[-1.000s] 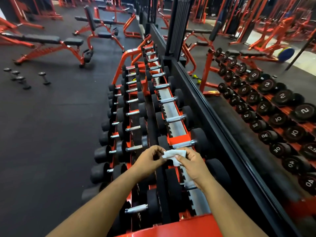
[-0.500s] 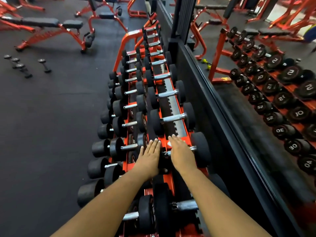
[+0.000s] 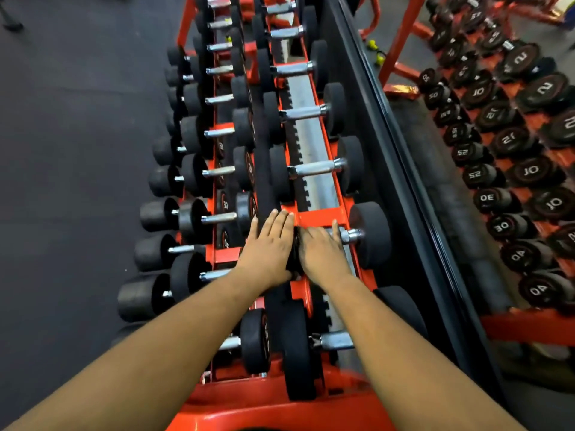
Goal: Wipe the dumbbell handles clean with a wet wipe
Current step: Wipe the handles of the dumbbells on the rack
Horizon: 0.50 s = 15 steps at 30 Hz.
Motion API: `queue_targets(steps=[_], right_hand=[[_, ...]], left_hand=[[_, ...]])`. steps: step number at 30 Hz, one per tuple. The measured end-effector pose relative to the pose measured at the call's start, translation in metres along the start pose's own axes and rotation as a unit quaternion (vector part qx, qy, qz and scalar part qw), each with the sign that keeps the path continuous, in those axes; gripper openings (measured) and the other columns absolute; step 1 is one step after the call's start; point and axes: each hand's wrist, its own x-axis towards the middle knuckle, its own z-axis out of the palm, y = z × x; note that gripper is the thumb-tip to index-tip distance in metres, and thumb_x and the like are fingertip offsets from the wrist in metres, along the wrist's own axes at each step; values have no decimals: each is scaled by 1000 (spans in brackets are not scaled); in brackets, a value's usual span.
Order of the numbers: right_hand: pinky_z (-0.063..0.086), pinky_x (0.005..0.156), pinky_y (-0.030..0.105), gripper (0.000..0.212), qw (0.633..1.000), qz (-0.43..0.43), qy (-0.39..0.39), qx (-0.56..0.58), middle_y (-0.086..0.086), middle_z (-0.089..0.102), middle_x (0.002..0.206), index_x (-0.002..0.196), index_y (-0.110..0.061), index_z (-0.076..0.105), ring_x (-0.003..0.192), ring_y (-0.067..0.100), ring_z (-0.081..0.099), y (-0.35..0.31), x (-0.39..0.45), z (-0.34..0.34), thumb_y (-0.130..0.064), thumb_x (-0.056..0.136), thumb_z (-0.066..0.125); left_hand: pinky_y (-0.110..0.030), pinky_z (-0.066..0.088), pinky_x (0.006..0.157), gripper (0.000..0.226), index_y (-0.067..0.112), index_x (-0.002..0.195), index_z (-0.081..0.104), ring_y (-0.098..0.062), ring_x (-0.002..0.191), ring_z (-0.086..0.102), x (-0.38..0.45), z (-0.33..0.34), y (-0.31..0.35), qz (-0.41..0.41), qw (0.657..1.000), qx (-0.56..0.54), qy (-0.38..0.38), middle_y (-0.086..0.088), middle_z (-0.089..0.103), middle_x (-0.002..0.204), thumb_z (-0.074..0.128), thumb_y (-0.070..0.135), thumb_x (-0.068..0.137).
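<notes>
A person's right hand (image 3: 322, 251) lay over the chrome handle (image 3: 350, 235) of a dumbbell (image 3: 370, 234) on the top tier of an orange rack (image 3: 320, 216), fingers folded over the bar; the wipe was hidden beneath, so whether it was pinched could not be told. The left hand (image 3: 267, 247) pressed flat, fingers straight, on the dumbbell's near head. The wiping step appeared under way; next would likely be a rub along the bar toward its bare far end.

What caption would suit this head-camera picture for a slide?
Right hand laid over a chrome dumbbell handle on the orange rack, left hand flat on the dumbbell's black head beside it.
</notes>
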Motion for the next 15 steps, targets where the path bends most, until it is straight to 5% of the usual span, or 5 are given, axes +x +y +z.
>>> queue_targets(steps=[2,6,11,15], right_hand=[[-4,122,50,47,1000,-5,6,-12,-3,58,135,143,-23,49,133,20,47,3,-5,2,-31,100,33],[14,123,53,52,999,-11,46,-18,2,47,153,151,-16,43,147,22,36,7,-31,10,-32,103,31],[23,118,49,31,1000,-4,-28,-12,1,64,114,118,-22,58,117,26,57,1,8,-13,-30,100,35],[16,120,56,47,999,-1,32,-26,-1,52,141,145,-23,46,138,22,43,10,-26,1,-39,101,36]], left_hand=[[-57,-1,125,127,8,159,-15,-25,156,-15,0,-1,0,2,1000,-2,3,-9,-12,170,74,55,81],[-57,-1,125,130,8,159,-14,-25,156,-14,0,-2,0,-1,1000,-7,5,-8,-11,170,74,59,79],[-59,0,125,127,7,158,-16,-27,156,-15,-1,-8,2,-2,1000,9,-11,-10,-13,170,74,54,82],[-59,0,125,128,7,159,-15,-28,156,-14,-1,-8,1,1,1000,8,-5,-11,-11,170,72,60,82]])
